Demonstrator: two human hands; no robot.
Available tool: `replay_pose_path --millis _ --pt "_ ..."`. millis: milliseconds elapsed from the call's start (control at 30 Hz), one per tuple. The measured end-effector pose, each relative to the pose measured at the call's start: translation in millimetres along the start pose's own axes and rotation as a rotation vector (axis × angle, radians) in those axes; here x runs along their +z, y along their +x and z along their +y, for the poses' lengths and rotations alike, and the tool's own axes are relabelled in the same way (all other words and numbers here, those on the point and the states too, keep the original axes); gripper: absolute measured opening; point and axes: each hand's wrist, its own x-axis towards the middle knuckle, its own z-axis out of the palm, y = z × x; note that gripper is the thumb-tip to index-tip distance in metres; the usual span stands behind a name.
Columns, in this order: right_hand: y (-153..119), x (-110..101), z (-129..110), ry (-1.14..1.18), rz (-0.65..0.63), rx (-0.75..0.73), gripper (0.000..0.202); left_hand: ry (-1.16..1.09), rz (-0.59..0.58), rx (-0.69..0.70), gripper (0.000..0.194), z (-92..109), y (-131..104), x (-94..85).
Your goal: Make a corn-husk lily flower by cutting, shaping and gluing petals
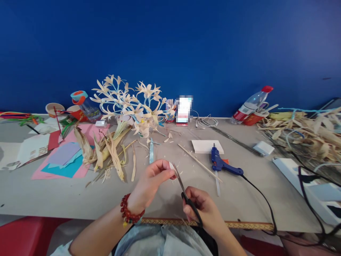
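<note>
Near the table's front, my left hand (157,179) pinches a small pale piece of husk (172,166) between thumb and fingers. A red bead bracelet circles that wrist. My right hand (199,206) is closed on the black handles of a pair of scissors (181,185), whose blades point up and left, with the tips at the pale piece. Behind my hands stands a bunch of cream husk flowers (135,105) on pale blue stems. A blue glue gun (225,165) lies to the right, beside a thin wooden stick (198,161).
Corn husks (114,153) and coloured paper (64,160) lie left. A lit phone (183,109) stands at the back. A tilted bottle (250,106), a red cup (254,117), more husks (314,131) and a power strip (290,174) are right. The glue gun's black cable hangs over the front edge.
</note>
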Motion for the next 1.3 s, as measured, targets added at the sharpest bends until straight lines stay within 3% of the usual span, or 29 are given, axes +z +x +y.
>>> replay_pose_path --millis 533,867,1300 --pt "0.2 -3.6 8.1 0.018 -0.017 0.001 0.056 0.082 -0.017 0.028 0.012 5.5 -0.5 -0.5" --pt "-1.3 -4.5 -1.5 0.028 -0.072 -0.010 0.060 0.148 -0.061 0.021 0.015 7.1 2.6 1.7" --pt "-0.5 -6.2 7.3 0.032 -0.045 -0.013 0.057 0.173 -0.088 0.024 0.017 7.0 3.3 1.7"
